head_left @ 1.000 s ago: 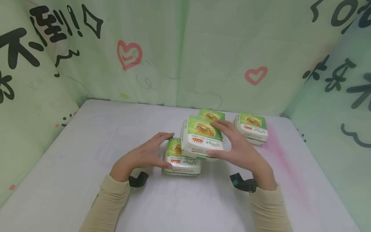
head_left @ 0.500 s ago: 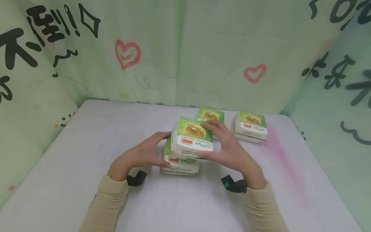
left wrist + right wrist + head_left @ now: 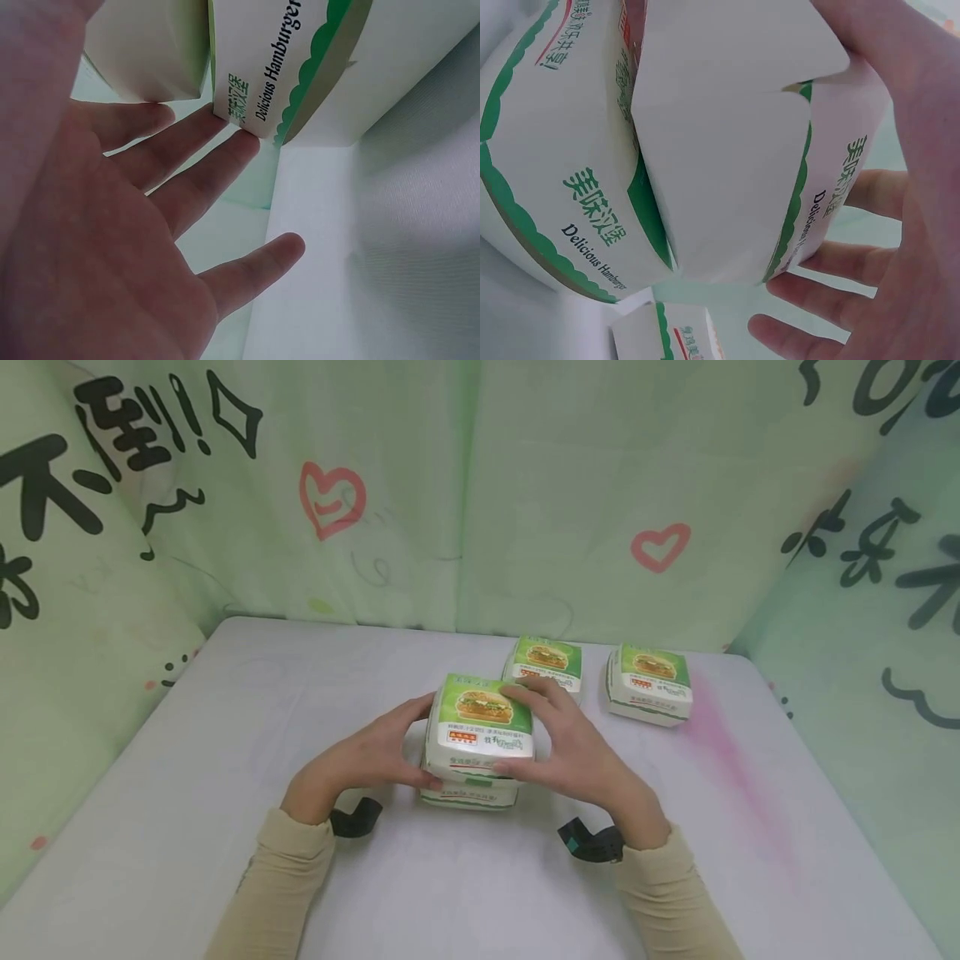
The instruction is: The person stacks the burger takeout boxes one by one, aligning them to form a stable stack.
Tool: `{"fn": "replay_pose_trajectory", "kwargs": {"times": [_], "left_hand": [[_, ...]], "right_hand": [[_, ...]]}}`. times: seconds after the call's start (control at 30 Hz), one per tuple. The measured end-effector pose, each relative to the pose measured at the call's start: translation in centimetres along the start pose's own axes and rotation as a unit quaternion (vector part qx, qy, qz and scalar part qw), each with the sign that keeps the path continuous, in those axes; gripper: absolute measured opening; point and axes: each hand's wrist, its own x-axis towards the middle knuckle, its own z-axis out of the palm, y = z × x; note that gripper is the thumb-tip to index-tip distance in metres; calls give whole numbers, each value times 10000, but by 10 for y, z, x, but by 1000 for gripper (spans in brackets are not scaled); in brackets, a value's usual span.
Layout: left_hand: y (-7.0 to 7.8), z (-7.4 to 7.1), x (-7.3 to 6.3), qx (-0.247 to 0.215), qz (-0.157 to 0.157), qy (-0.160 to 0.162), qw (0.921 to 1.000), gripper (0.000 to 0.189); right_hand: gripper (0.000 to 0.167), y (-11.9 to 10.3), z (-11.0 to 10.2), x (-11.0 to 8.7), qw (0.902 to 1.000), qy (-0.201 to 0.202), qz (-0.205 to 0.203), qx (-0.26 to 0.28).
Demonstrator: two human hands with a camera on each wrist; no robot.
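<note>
Two white-and-green hamburger boxes stand at the middle of the table, one over the other. My right hand (image 3: 581,752) grips the upper hamburger box (image 3: 480,735) by its right side, thumb in front and fingers behind. This box is slightly tilted in the right wrist view, its pale underside (image 3: 727,172) showing. Below it, the lower hamburger box (image 3: 468,797) is mostly covered. My left hand (image 3: 367,752) holds that lower box at its left side, thumb at the front corner. In the left wrist view, fingertips touch its printed side (image 3: 270,67), while one finger (image 3: 259,270) stands apart.
Behind the stack sits another hamburger box (image 3: 551,660), partly hidden by my right hand. A further hamburger box (image 3: 648,685) stands at the back right. The white table (image 3: 420,893) meets a green curtain (image 3: 555,510) at the back and both sides.
My right hand has carried the upper hamburger box leftward and down, from the lower box's right part to directly over it. My left hand has stayed at the lower box.
</note>
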Motion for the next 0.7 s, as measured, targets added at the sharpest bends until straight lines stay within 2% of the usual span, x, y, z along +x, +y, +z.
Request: {"fn": "replay_pose_trajectory", "kwargs": {"times": [0.47, 0.7], "left_hand": [[-1, -1, 1, -257, 78, -126, 9996, 127], [-3, -1, 1, -199, 56, -109, 9997, 129]], "right_hand": [[86, -2, 6, 1, 9999, 4, -142, -52], [86, -2, 7, 1, 9999, -26, -145, -48]]}}
